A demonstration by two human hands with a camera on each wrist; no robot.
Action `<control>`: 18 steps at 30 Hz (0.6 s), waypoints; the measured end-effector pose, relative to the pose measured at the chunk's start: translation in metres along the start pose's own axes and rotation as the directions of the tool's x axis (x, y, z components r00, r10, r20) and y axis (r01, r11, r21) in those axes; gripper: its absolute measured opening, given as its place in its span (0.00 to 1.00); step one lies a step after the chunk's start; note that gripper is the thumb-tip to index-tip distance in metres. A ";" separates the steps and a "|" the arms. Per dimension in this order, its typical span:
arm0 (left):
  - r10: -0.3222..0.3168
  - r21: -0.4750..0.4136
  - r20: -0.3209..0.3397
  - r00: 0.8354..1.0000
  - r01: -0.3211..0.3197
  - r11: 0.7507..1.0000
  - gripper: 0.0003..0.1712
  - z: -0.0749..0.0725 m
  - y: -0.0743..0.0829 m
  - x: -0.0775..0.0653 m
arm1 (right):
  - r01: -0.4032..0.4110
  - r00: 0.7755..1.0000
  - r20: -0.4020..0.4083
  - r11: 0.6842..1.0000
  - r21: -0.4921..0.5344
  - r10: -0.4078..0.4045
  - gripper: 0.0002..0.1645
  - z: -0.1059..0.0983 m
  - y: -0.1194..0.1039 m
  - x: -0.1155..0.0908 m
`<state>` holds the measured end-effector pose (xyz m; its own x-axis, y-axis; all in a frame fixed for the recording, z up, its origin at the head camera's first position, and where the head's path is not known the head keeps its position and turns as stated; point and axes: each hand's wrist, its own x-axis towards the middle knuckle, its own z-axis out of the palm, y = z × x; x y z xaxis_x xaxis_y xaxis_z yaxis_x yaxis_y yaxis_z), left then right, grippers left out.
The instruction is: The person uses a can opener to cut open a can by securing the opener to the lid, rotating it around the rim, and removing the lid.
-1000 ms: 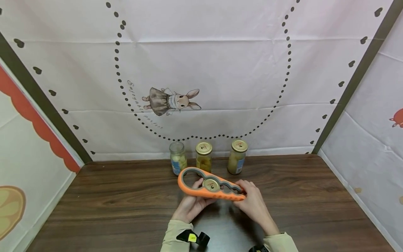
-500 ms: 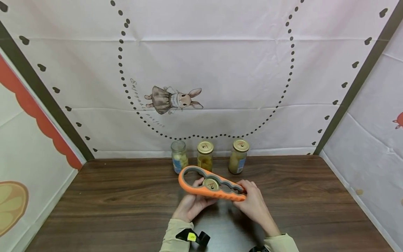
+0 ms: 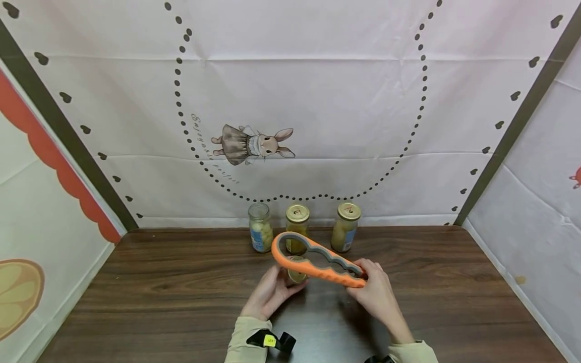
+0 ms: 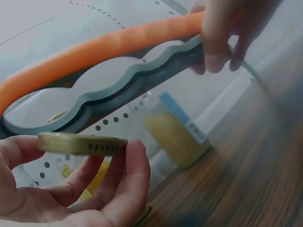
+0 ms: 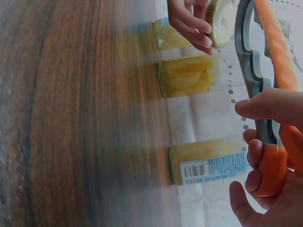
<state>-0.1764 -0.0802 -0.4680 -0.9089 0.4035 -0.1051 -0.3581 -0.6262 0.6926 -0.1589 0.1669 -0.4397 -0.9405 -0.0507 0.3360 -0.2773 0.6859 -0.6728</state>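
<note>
Left hand (image 3: 267, 293): thumb and fingers pinch a round gold-coloured metal jar lid (image 4: 83, 145) by its rim, dark print running along its side. Lid is held up above the desk, in front of the middle of the row of jars. Right hand (image 3: 375, 295): fingers and thumb wrapped round the narrow end of a long orange jar opener (image 3: 324, 274) with a scalloped grey inner lining. Opener is in the air, slanting, its wide rounded end toward the left hand and partly over the lid in the head view. In the left wrist view the lid sits just below the grey lining; contact between the two cannot be told.

Dark brown wood-grain desk (image 3: 181, 292): three glass jars in a row near its back edge, well apart from both back corners. Left: open-topped clear jar (image 3: 260, 229) with pale green contents and a blue label. Middle: gold-lidded jar (image 3: 297, 216) of yellowish pieces, partly behind the opener. Right: gold-lidded jar (image 3: 346, 229), blue label, barcode seen in both wrist views; wider gap on its left side.

Behind the back edge: white cloth backdrop (image 3: 345, 111) with a printed rabbit and dotted line. Pale sleeves on both arms.
</note>
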 end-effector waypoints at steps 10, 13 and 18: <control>0.056 0.172 -0.114 0.992 -0.036 0.984 0.23 -0.010 0.009 -0.003 | -0.044 0.999 -0.024 0.998 -0.036 0.043 0.23 -0.012 0.008 -0.004; 0.083 0.226 -0.177 0.981 -0.042 0.973 0.21 -0.014 0.013 -0.005 | -0.055 0.998 -0.027 0.997 -0.057 0.053 0.22 -0.017 0.011 -0.004; 0.134 0.307 -0.221 0.966 -0.062 0.950 0.17 -0.021 0.020 -0.010 | -0.107 0.994 -0.016 0.991 -0.079 0.106 0.23 -0.025 0.015 -0.004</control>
<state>-0.1791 -0.1108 -0.4686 -0.9733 0.1585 -0.1659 -0.2181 -0.4148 0.8834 -0.1540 0.1958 -0.4348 -0.9614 0.0334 0.2732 -0.1591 0.7426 -0.6506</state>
